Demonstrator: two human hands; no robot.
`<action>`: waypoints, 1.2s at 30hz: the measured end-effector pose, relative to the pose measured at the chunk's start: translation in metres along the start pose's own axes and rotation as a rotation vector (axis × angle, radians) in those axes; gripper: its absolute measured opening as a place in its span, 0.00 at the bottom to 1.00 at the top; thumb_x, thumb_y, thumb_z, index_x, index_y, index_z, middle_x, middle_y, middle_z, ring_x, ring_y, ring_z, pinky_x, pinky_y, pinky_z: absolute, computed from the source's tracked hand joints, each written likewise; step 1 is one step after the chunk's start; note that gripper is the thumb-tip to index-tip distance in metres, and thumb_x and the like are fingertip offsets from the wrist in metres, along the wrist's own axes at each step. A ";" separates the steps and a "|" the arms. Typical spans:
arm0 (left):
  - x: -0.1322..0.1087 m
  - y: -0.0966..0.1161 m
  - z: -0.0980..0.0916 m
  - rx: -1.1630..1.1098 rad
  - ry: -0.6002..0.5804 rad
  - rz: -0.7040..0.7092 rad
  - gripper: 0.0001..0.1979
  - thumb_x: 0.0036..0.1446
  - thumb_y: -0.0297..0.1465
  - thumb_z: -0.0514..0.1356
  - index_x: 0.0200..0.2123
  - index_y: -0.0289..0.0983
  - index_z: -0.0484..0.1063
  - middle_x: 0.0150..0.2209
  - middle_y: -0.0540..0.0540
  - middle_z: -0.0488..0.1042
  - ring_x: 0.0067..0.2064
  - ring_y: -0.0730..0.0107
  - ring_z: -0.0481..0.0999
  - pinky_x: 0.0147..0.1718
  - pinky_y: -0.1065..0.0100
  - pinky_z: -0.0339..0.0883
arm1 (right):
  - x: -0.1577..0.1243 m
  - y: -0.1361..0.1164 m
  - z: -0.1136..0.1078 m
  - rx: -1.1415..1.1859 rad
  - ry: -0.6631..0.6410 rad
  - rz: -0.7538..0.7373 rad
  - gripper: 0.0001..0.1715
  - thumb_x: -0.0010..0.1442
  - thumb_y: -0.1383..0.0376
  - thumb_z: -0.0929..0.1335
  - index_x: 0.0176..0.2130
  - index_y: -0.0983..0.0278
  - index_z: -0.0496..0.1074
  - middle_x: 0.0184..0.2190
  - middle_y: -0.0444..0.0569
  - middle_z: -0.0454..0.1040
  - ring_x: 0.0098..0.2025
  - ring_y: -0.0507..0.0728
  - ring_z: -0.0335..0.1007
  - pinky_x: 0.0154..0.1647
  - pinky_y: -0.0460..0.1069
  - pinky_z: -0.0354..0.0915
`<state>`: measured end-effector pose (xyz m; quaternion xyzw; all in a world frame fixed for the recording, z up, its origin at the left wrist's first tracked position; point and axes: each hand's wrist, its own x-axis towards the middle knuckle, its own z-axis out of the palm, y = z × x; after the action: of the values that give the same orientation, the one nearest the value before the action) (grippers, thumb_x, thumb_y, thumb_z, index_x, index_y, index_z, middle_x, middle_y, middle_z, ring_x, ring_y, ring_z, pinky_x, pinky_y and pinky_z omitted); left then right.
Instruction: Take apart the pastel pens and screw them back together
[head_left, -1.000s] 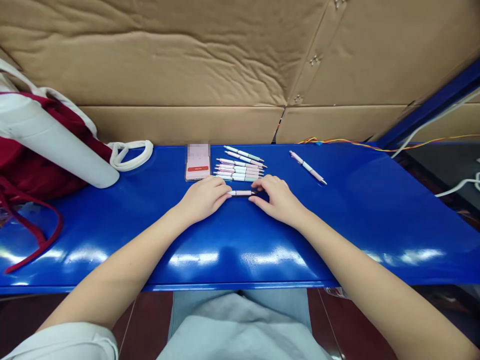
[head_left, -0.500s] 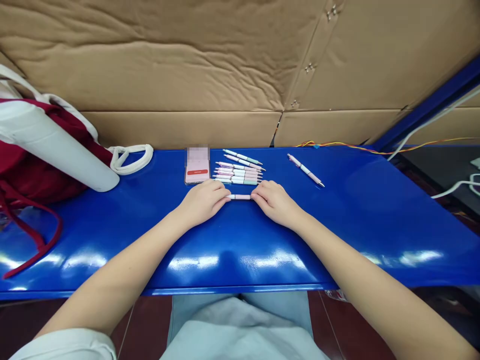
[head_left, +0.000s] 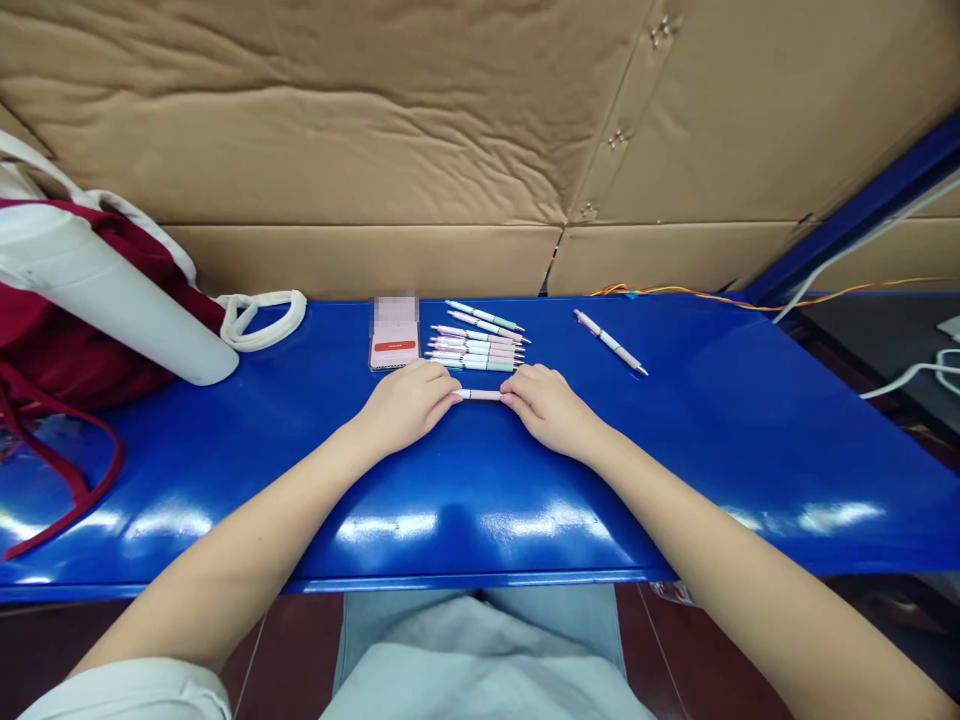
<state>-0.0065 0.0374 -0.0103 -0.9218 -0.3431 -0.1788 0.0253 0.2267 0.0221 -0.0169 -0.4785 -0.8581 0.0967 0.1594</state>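
A pink and white pen (head_left: 481, 395) lies level between my two hands, parallel to the table's front edge. My left hand (head_left: 410, 405) pinches its left end, and my right hand (head_left: 550, 408) pinches its right end. The fingers cover both ends of the pen. Just beyond the hands, several pens (head_left: 480, 347) in pink, white and pale green lie side by side on the blue table (head_left: 480, 470). Farther right, a single pink and white pen (head_left: 611, 342) rests at a slant.
Left of the pens lies a phone (head_left: 395, 345) with a pinkish screen. A dark red bag (head_left: 150, 310) and a white cylinder (head_left: 127, 290) occupy the table's left end. Behind stands a cardboard wall (head_left: 375, 150). Thin wires (head_left: 690, 291) run along the back right.
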 end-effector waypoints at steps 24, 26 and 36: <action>0.003 -0.008 0.005 0.103 0.001 -0.164 0.17 0.61 0.33 0.52 0.51 0.36 0.68 0.49 0.39 0.70 0.48 0.53 0.66 0.46 0.53 0.63 | -0.020 0.084 -0.047 -0.367 0.164 0.756 0.19 0.51 0.55 0.66 0.39 0.64 0.71 0.37 0.59 0.71 0.39 0.67 0.67 0.34 0.56 0.59; 0.004 -0.009 0.008 0.102 0.002 -0.155 0.16 0.61 0.31 0.52 0.51 0.35 0.68 0.48 0.38 0.70 0.47 0.54 0.66 0.45 0.53 0.63 | -0.017 0.072 -0.043 -0.384 0.275 0.632 0.20 0.53 0.56 0.65 0.42 0.65 0.71 0.38 0.60 0.71 0.40 0.67 0.66 0.35 0.56 0.58; 0.004 -0.009 0.006 0.100 -0.057 -0.100 0.13 0.62 0.29 0.51 0.46 0.36 0.71 0.42 0.41 0.72 0.44 0.59 0.68 0.44 0.57 0.62 | 0.001 0.006 -0.012 -0.267 0.045 0.041 0.17 0.61 0.62 0.63 0.47 0.62 0.73 0.38 0.55 0.71 0.39 0.62 0.64 0.37 0.54 0.56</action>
<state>-0.0072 0.0475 -0.0148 -0.9058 -0.3979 -0.1360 0.0524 0.2349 0.0263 -0.0075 -0.5150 -0.8495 -0.0260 0.1116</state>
